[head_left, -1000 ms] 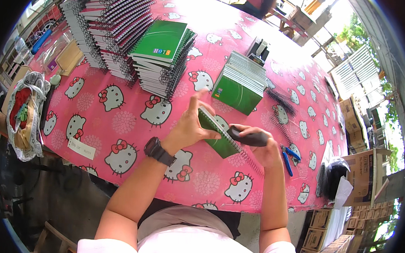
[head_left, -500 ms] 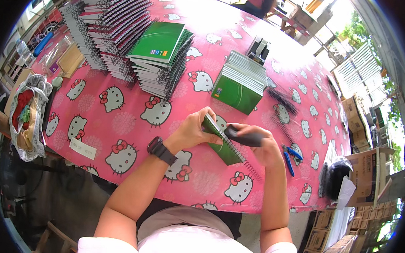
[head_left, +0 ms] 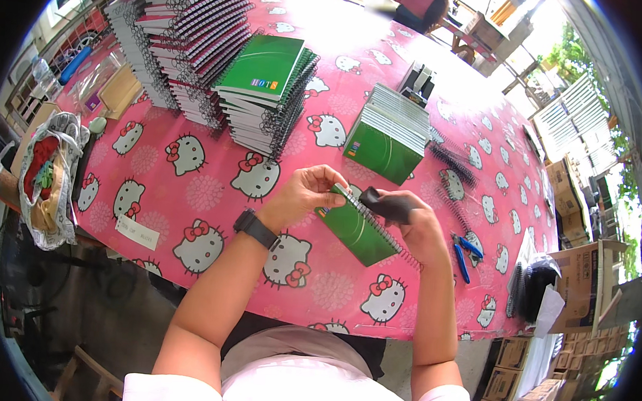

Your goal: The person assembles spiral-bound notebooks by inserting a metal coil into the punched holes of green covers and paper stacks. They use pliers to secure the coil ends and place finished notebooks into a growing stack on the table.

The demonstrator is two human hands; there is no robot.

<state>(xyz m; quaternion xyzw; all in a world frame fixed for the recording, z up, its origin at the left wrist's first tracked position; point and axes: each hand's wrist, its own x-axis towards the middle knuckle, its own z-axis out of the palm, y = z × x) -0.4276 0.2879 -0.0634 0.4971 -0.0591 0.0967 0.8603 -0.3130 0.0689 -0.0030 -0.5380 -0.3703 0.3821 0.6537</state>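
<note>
A green-covered notebook (head_left: 355,235) is held up over the near middle of the table. My left hand (head_left: 308,194) is closed on its upper corner, thumb and fingers pinching the bound edge. A dark spiral coil (head_left: 378,225) runs along that edge, and its loose tail (head_left: 409,259) sticks out past the lower corner. My right hand (head_left: 424,231) is wrapped around a black, elongated tool (head_left: 390,205), whose blunt end sits against or just above the coil near the upper corner. The tool's exact kind cannot be made out.
Beyond my hands stands a block of green booklets (head_left: 385,146), with a black desktop device (head_left: 418,82) behind it. Loose coils (head_left: 453,164) and blue-handled pliers (head_left: 463,257) lie to the right. Tall stacks of spiral notebooks (head_left: 191,48) rise at left, near a cloth bag (head_left: 50,179).
The notebook has turned so more of its green cover faces up. My left fingers have shifted along its upper corner. The tool stays by the coil; the whole view has moved slightly.
</note>
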